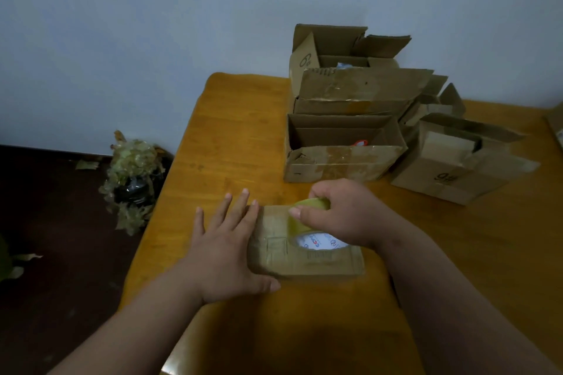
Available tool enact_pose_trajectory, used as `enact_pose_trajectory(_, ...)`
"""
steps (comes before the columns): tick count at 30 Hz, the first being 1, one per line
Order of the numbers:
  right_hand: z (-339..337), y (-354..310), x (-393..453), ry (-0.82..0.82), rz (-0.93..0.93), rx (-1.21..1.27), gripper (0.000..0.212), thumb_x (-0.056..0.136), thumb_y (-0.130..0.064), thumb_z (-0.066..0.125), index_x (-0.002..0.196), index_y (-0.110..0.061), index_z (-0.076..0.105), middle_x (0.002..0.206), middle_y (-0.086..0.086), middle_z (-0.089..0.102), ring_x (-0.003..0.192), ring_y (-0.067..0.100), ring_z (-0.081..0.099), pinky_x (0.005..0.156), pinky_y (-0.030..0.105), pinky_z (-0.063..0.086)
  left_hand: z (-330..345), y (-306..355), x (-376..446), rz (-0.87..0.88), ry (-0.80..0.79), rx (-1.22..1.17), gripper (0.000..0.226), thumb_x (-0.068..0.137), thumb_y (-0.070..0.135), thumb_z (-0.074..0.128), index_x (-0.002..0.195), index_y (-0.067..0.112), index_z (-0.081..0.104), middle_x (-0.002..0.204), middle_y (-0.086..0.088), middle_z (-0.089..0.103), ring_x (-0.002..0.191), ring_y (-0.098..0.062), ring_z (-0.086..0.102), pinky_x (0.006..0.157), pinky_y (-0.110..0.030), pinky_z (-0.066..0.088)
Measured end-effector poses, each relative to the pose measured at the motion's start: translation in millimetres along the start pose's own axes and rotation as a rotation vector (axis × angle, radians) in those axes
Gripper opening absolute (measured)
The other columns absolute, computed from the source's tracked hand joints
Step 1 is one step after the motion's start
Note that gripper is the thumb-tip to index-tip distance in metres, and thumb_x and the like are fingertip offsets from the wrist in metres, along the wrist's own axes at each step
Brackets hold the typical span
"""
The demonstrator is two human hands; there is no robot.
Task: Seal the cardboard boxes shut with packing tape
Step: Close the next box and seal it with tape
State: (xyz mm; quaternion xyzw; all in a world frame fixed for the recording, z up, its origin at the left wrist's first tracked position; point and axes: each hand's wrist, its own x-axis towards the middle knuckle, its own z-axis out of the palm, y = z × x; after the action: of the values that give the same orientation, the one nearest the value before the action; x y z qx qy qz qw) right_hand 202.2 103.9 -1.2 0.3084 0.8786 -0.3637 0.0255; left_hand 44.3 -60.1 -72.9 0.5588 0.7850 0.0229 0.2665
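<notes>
A small closed cardboard box (316,262) lies on the wooden table (231,137) in front of me, its top covered in glossy tape. My left hand (227,250) lies flat with straight fingers against the box's left side, thumb at its front edge. My right hand (341,211) grips a yellowish roll of packing tape (307,224) on top of the box; the roll's white printed core shows under the hand.
Several open cardboard boxes (341,149) stand at the back right of the table, flaps up, one marked 9# (457,170). A bin overflowing with crumpled used tape (134,173) sits on the dark floor to the left. The wall is close behind.
</notes>
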Motion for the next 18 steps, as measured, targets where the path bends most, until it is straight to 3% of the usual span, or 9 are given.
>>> enact_pose_trajectory(2,0,0,-1,0.0,-0.017,0.002,0.037,0.09,-0.041,0.061,0.074,-0.008,0.058,0.065,0.0,0.049,0.059,0.013,0.044,0.056,0.033,0.036,-21,7,2,0.077,-0.023,-0.198,0.12,0.057,0.081,0.05,0.153,0.038,-0.007,0.158,0.021,-0.02,0.147,-0.006,-0.019,0.119,-0.046,-0.012)
enact_pose_trajectory(4,0,0,-2,-0.004,-0.02,0.036,0.029,0.091,-0.03,0.057,0.078,-0.005,0.059,0.066,0.002,0.05,0.061,0.015,0.044,0.058,0.035,0.037,-40,17,9,0.093,-0.062,-0.552,0.086,0.078,0.047,0.063,0.152,0.036,0.022,0.16,0.013,0.02,0.147,-0.008,0.019,0.121,-0.035,0.018)
enact_pose_trajectory(6,-1,0,-2,-0.016,-0.017,0.056,0.022,0.091,-0.023,0.055,0.08,-0.005,0.06,0.067,0.003,0.05,0.062,0.015,0.045,0.058,0.036,0.037,-51,26,20,0.106,-0.118,-0.635,0.06,0.091,0.011,0.06,0.145,0.031,0.042,0.141,0.007,0.052,0.122,-0.003,0.051,0.098,-0.022,0.044)
enact_pose_trajectory(7,-2,0,-2,-0.015,-0.018,0.056,0.021,0.091,-0.022,0.055,0.08,-0.005,0.06,0.067,0.002,0.05,0.062,0.015,0.045,0.058,0.036,0.037,-53,30,26,0.117,-0.165,-0.619,0.052,0.093,0.003,0.057,0.138,0.028,0.051,0.125,0.007,0.062,0.104,0.0,0.058,0.083,-0.016,0.046)
enact_pose_trajectory(8,-2,0,-2,-0.01,-0.023,0.056,0.019,0.091,-0.021,0.055,0.079,-0.006,0.06,0.067,0.001,0.05,0.062,0.014,0.045,0.057,0.035,0.036,-55,32,31,0.125,-0.211,-0.608,0.044,0.093,0.001,0.055,0.128,0.027,0.059,0.11,0.009,0.067,0.09,0.002,0.06,0.073,-0.014,0.045)
enact_pose_trajectory(10,-3,1,-2,0.012,-0.034,0.075,0.016,0.09,-0.021,0.058,0.079,-0.009,0.06,0.067,-0.001,0.05,0.061,0.013,0.045,0.056,0.032,0.036,-60,35,37,0.116,-0.268,-0.61,0.033,0.095,0.003,0.055,0.112,0.03,0.065,0.094,0.012,0.069,0.082,-0.001,0.061,0.069,-0.015,0.046)
enact_pose_trajectory(14,1,11,-6,0.09,-0.034,0.189,0.01,0.088,-0.025,0.065,0.085,-0.017,0.064,0.074,-0.005,0.056,0.063,0.007,0.049,0.055,0.025,0.038,-65,33,45,0.131,-0.325,-0.554,0.023,0.094,0.004,0.058,0.109,0.02,0.067,0.108,-0.007,0.069,0.104,-0.022,0.064,0.093,-0.038,0.053)
enact_pose_trajectory(16,5,20,-8,0.186,0.016,0.212,0.024,0.083,-0.043,0.067,0.091,-0.021,0.065,0.091,-0.007,0.056,0.079,0.006,0.052,0.063,0.024,0.039,-67,32,47,0.129,-0.358,-0.576,0.022,0.093,0.0,0.058,0.105,0.017,0.066,0.105,-0.011,0.069,0.097,-0.017,0.067,0.086,-0.028,0.055)
enact_pose_trajectory(18,7,29,-10,0.25,0.142,0.162,0.056,0.072,-0.073,0.055,0.104,-0.028,0.062,0.106,-0.009,0.048,0.097,0.009,0.049,0.075,0.027,0.042,-67,31,49,0.113,-0.385,-0.624,0.024,0.093,-0.002,0.057,0.107,0.016,0.066,0.1,-0.01,0.071,0.092,-0.014,0.069,0.081,-0.023,0.053)
